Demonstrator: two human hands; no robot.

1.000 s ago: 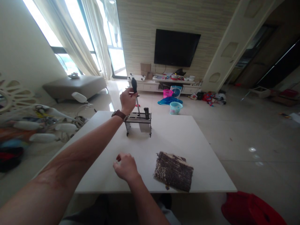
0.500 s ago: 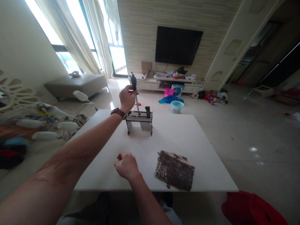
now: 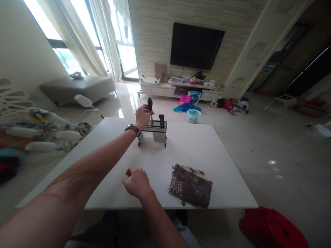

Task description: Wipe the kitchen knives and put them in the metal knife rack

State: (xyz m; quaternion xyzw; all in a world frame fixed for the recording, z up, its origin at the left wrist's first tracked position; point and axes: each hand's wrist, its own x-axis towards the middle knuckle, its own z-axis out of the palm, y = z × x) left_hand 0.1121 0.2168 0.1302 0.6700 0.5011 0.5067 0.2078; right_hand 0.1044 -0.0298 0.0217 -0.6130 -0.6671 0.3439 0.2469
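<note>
- At far left, off the table [image 3: 77,162], lies a blurred heap of white oblong things [image 3: 41,146] and cords on the floor side; what they are cannot be told.
- Left hand [image 3: 143,116] reaches out over the table's far part, a watch [image 3: 133,129] on its wrist, fingers closed round the black handle of a tool [image 3: 150,103].
- That tool stands upright in the left slot of a rack [image 3: 153,132], only the handle top showing above the fist; its shaft goes down into the rack.
- Just right of it in the same rack sits a second black handle [image 3: 161,120], untouched.
- Rack rests on the table, toward the far edge, near the middle.
- Right hand [image 3: 137,182] lies near the table's near edge, fingers loosely curled, holding nothing.
- Just right of that hand, apart from it, a dark, rough-faced block [image 3: 190,186] lies flat, its corner at the table's edge.
- At lower right, below the table, a red thing [image 3: 271,230] lies on the floor.
</note>
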